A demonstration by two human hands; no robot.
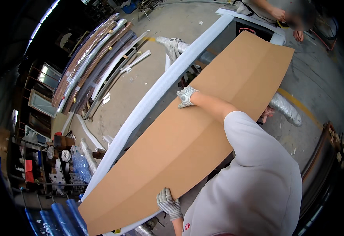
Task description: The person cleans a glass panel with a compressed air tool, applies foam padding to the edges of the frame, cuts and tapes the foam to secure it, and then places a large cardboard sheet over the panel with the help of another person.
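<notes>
gloved left hand (168, 203), right hand (186, 96), on cardboard sheet (203, 129)

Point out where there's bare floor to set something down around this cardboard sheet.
Bare concrete lies between the white foam strip and the leaning profiles, and right of the cardboard sheet past the yellow line. The lower-left shelves are crowded.

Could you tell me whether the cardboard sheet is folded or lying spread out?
Spread out: the cardboard lies flat and full-length, with both gloved hands, left and right, pressed on it.
</notes>
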